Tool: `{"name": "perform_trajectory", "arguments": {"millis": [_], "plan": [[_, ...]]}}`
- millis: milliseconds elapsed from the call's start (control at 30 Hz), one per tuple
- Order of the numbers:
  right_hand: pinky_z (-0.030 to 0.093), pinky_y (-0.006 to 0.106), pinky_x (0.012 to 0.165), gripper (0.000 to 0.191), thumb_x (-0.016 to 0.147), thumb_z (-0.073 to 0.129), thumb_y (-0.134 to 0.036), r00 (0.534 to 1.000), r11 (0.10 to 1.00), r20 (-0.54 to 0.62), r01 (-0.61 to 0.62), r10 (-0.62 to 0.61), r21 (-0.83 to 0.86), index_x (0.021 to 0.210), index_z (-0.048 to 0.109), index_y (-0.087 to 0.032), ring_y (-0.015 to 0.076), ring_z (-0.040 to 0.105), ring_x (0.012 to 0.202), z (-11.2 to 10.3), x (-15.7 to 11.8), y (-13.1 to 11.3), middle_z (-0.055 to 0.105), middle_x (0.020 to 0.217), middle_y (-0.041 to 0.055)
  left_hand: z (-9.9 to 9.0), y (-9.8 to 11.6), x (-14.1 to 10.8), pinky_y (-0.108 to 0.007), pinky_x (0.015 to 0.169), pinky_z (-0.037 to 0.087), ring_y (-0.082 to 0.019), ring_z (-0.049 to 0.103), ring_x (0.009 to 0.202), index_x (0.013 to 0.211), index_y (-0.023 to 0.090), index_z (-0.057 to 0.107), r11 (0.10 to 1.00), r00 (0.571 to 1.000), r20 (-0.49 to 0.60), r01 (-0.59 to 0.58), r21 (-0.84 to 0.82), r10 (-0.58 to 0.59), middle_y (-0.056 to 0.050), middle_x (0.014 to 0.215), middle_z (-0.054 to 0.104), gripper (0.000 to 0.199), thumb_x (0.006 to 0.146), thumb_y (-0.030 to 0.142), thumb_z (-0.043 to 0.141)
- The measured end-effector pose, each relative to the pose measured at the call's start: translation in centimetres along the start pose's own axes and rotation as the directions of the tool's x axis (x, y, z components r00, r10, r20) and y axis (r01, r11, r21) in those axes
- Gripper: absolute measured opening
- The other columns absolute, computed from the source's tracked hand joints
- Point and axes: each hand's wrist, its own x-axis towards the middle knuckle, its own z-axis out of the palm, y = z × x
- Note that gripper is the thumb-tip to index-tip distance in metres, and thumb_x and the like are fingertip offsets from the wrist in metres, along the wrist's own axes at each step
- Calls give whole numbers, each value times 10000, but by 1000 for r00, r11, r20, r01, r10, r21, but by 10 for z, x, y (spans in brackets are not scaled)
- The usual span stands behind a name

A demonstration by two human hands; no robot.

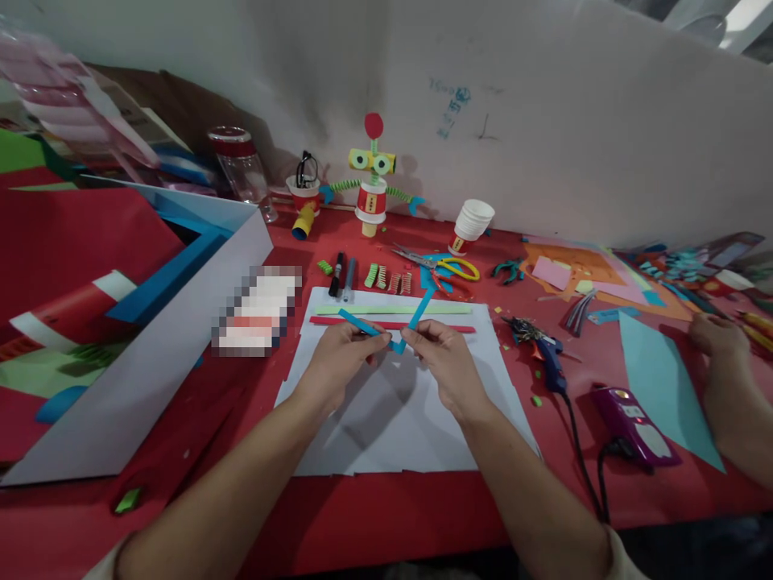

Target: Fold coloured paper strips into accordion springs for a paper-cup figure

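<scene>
Between my hands is a blue paper strip (421, 309), bent into a V whose two ends point up and outward. My left hand (341, 354) pinches it left of the fold, and my right hand (444, 354) pinches it on the right, close to the fold. Both hands are above a white sheet (392, 435). On the sheet's far part lie a light green strip (392, 310) and a red strip (329, 321), stretched side to side behind my fingers. Small folded green and pink paper springs (371, 275) sit just beyond the sheet.
Right of the sheet are a glue gun (551, 362), a purple power box (634, 427) with cables and another person's hand (718, 334). Scissors (456, 267), markers (349, 279), stacked paper cups (473, 221) and a paper-cup figure (370, 201) stand or lie behind. A white-sided box (181, 354) is left.
</scene>
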Motion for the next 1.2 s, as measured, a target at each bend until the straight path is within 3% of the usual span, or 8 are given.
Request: {"name": "perform_trajectory", "arguments": {"millis": [233, 433, 967, 1200], "plan": [[335, 224, 495, 238, 689, 683, -404, 1000, 1000, -24, -11, 11, -16, 690, 594, -184, 94, 460, 528, 3, -1, 1, 552, 590, -35, -2, -3, 1, -239, 538, 357, -85, 446, 525, 662, 175, 654, 998, 997, 28, 66, -22, -65, 30, 607, 574, 137, 634, 291, 720], [375, 229, 538, 185, 731, 652, -357, 997, 997, -25, 76, -76, -1, 701, 599, -183, 103, 522, 570, 3, -2, 5, 561, 603, -33, -3, -5, 1, -239, 534, 330, -72, 420, 503, 674, 177, 647, 994, 994, 50, 96, -52, -94, 41, 605, 554, 173, 622, 315, 738], [375, 230, 525, 170, 787, 606, -365, 991, 991, -8, 134, -134, -17, 760, 607, -198, 109, 561, 576, 4, -2, 8, 582, 638, -29, -1, -3, 0, -218, 476, 283, -62, 400, 479, 628, 157, 637, 978, 991, 43, 134, -159, -129, 48, 556, 512, 222, 571, 308, 789], [380, 233, 547, 197, 784, 599, -378, 1000, 997, 9, 11, -12, 73, 755, 629, -185, 108, 564, 576, 6, -3, 3, 588, 615, -23, -1, -2, 1, -204, 494, 316, -57, 408, 494, 671, 146, 652, 977, 995, 0, 95, -194, -96, 27, 622, 557, 194, 602, 285, 768]]}}
